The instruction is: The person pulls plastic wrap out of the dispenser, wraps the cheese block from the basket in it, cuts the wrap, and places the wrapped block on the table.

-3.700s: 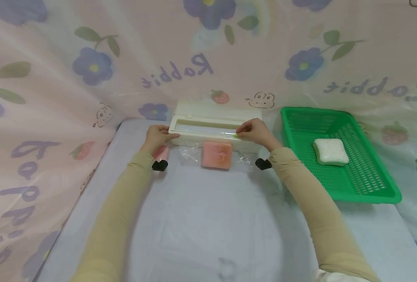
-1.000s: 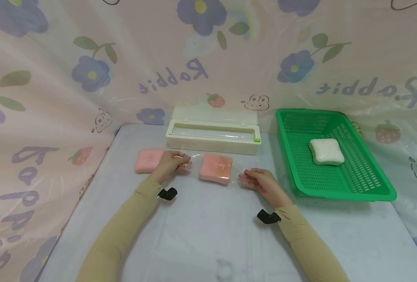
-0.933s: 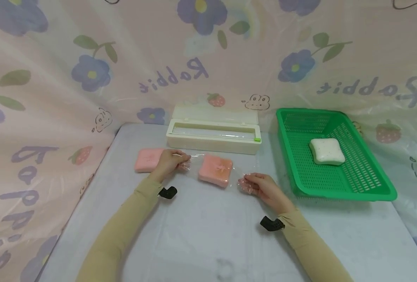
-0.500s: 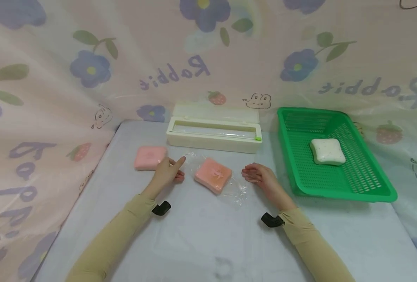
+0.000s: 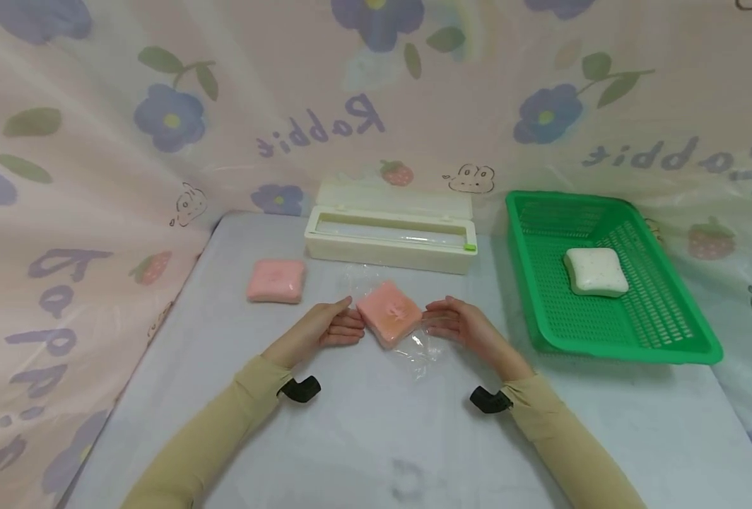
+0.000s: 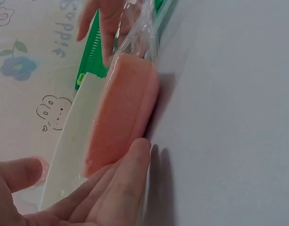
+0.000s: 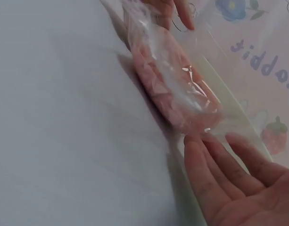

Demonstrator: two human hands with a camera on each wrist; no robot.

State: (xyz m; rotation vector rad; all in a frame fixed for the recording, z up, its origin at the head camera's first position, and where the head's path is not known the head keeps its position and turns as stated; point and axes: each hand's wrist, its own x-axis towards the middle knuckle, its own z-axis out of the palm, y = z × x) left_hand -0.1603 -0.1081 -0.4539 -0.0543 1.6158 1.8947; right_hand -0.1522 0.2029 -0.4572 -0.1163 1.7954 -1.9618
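An orange-pink bar of soap point(image 5: 390, 311) with a flower relief lies turned cornerwise on the table, in clear cling film point(image 5: 419, 353) whose loose ends stick out behind and toward the front right. My left hand point(image 5: 330, 326) has its straight fingers against the soap's left corner; in the left wrist view the fingertips meet the lower end of the wrapped soap point(image 6: 123, 113). On the other side, my right hand point(image 5: 461, 322) keeps its fingers extended at the right corner, fingertips right at the film-covered soap point(image 7: 175, 89) in the right wrist view.
Behind the soap stands a cream cling film dispenser point(image 5: 389, 253), lid raised, with a green slider at its right end. A second pink soap bar point(image 5: 277, 281) lies to the left. At right, a green basket point(image 5: 618, 353) holds a white speckled soap bar point(image 5: 597, 271).
Earlier my right hand was on the dispenser's slider; then both hands held the film's ends beside the soap. They let go, the soap turned clockwise, and both hands moved in to its sides.
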